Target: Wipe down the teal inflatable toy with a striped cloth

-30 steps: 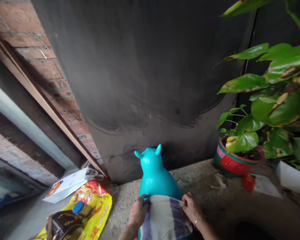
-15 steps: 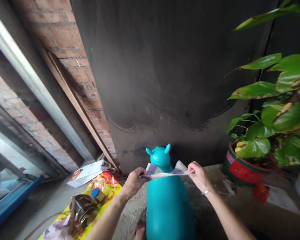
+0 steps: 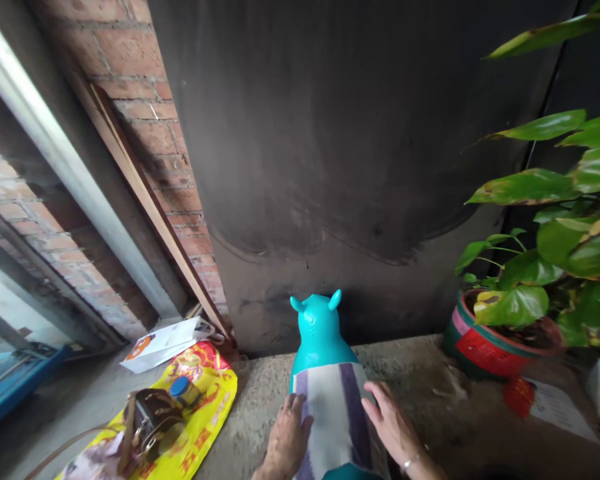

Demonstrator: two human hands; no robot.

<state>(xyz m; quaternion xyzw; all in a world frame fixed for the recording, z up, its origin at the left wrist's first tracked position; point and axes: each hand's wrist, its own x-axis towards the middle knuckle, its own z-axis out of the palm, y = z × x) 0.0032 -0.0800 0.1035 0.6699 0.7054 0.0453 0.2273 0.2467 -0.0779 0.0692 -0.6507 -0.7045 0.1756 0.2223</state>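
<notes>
Striped cloth [image 3: 327,407]: here it lies, draped over the back of the turquoise animal figure [image 3: 320,333], just behind the neck; it looks thin, light and soft, likely to crease rather than tear.
Left hand [image 3: 286,430]: laid along the cloth's left side, fingers extended, pinching nothing.
Right hand [image 3: 391,423]: spread at the right edge, fingers released; whether the thumb touches fabric, hard to tell!
Turquoise back: smooth and glossy, probably hollow, so cloth could slip on it.
Front corners: the likeliest hold, a light pinch at each, keeping the fabric taut.
</notes>
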